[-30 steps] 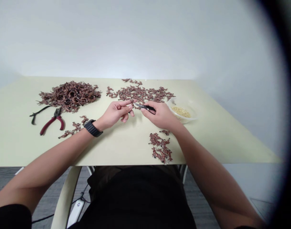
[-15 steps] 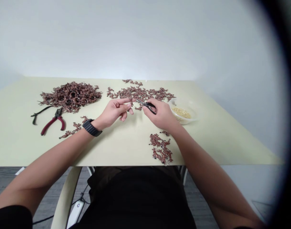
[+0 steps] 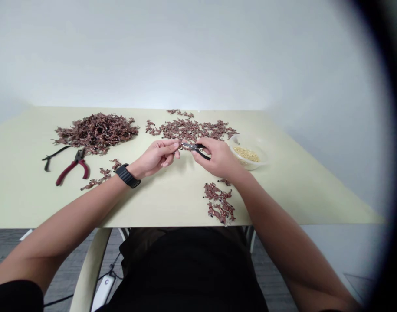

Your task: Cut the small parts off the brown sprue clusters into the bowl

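Thumb and fingers of my left hand (image 3: 157,157) pinch a small brown animal-shaped figurine (image 3: 181,144), mostly hidden by the fingertips. My right hand (image 3: 218,158) is wrapped round a pair of black-handled pliers (image 3: 198,148). The metal jaws point left and meet the figurine at my left fingertips; whether they grip it is too small to tell. Just behind both hands lies a spread of similar brown figurines (image 3: 185,128). Nearer the front edge, below my right wrist, is a smaller group of figurines (image 3: 219,203).
A large heap of brown figurines (image 3: 99,132) sits at the left. Red-handled cutting pliers (image 3: 76,167) and a black tool (image 3: 53,157) lie before it. A few figurines (image 3: 100,178) are beside my left wrist. A clear bowl (image 3: 261,164) holds small gold-coloured pieces (image 3: 247,154).
Both hands have come down slightly. My left fingers have closed more tightly together, and the pliers' jaws have dropped a little with my right hand.
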{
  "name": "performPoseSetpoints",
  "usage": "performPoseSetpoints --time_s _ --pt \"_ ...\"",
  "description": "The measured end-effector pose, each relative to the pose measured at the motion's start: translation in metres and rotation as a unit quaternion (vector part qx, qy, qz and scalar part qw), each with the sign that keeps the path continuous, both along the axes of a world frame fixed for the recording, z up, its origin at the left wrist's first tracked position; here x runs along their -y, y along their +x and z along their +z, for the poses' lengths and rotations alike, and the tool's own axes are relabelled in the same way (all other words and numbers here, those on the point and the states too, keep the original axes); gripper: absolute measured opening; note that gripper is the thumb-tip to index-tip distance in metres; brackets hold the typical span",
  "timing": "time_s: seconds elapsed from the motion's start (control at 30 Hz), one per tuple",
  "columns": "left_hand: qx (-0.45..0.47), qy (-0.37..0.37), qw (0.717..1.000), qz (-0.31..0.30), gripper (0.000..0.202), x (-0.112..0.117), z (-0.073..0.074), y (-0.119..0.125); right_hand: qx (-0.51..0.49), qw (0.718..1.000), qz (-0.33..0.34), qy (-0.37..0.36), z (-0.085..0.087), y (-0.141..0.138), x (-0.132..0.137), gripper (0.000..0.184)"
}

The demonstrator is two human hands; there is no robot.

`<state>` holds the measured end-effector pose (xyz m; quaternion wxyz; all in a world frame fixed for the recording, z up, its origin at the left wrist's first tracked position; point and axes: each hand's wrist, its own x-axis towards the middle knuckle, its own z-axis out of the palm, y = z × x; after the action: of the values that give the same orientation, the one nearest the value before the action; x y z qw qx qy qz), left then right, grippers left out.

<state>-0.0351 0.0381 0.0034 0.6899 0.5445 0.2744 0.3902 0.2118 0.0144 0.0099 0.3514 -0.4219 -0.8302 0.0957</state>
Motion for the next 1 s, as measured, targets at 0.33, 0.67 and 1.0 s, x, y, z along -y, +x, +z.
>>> performPoseSetpoints --time_s 0.33,0.67,1.0 --pt "0.007 -0.010 1.000 0.001 0.019 0.000 -0.001 0.001 -0.002 1.000 -0.008 0.012 0.002 0.000 0.001 0.023" --pt "-0.059 0.083 0.994 0.034 0.043 0.003 -0.003 0.001 -0.001 0.999 -0.027 -0.045 0.007 -0.004 0.007 0.029" --pt "-0.118 0.179 0.968 0.131 0.055 0.009 -0.006 0.013 -0.083 0.985 -0.042 -0.148 -0.001 -0.015 0.006 0.035"
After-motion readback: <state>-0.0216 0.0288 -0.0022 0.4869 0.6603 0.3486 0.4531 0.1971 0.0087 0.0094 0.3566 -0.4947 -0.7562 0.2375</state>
